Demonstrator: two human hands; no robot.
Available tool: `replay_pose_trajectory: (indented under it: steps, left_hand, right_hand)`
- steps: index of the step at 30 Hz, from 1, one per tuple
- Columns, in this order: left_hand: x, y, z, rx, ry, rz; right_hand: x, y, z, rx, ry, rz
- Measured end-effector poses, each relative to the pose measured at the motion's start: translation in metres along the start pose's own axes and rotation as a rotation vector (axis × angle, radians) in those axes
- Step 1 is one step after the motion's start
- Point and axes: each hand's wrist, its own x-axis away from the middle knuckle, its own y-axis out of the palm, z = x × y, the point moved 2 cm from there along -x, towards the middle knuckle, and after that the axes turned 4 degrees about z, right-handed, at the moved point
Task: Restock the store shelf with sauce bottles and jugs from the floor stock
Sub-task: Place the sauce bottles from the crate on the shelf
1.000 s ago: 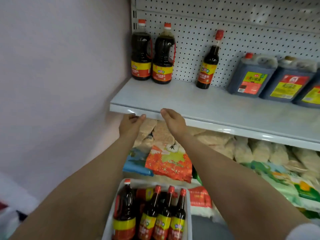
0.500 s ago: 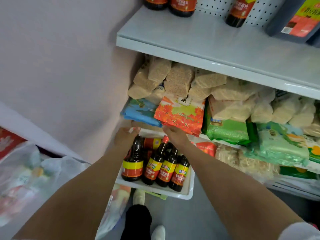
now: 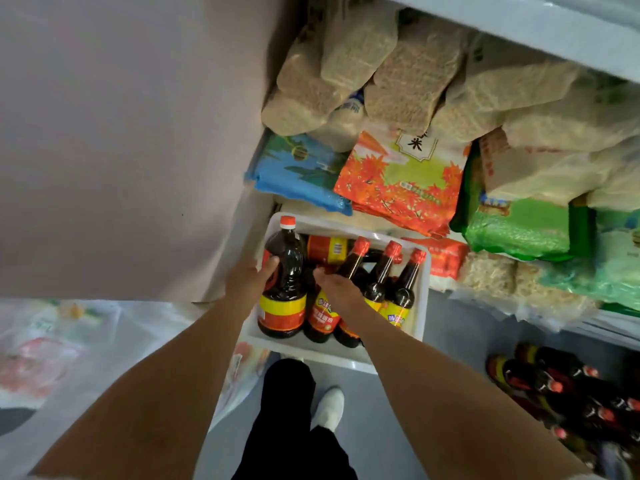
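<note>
Left grip: thumb curls onto shoulder of large sauce bottle, fingers hidden behind it, so hold is probable, not confirmed. Right grip: fingers curl down among necks of slim bottles; what it clasps, cannot tell. All bottles upright in white crate on floor, below rice bags. More bottles lie on floor at right. Step: pickup from floor stock. Next move calls for firm two-sided hold, straight lift clear of neighbours, then raise to shelf above.
</note>
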Motion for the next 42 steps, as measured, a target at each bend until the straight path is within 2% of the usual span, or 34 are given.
replay_pose_trajectory:
  steps: [7,13,21,25,28,34,42]
  left_hand:
    - [-0.025,0.010,0.005,-0.014,0.024,-0.068]
    - [-0.033,0.021,-0.003,0.135,-0.058,-0.170]
    - [-0.040,0.028,-0.005,0.123,-0.086,-0.193]
    - [-0.045,0.027,-0.005,0.142,-0.103,-0.179]
    - [-0.045,0.026,-0.007,0.128,-0.097,-0.179]
    - [-0.030,0.024,-0.004,0.230,-0.112,-0.276]
    - [0.002,0.012,-0.001,0.300,-0.088,-0.285]
  right_hand:
    - [-0.035,0.025,-0.003,0.018,0.010,-0.104]
    - [-0.055,0.038,-0.001,-0.054,0.015,-0.133]
    - [-0.069,0.055,0.010,-0.017,0.083,-0.137]
    - [-0.074,0.058,0.018,-0.088,0.088,-0.154]
    - [-0.074,0.053,0.021,-0.068,0.102,-0.171]
    - [-0.064,0.046,0.021,-0.084,0.074,-0.179]
    - [-0.033,0.040,0.033,-0.099,-0.009,-0.176]
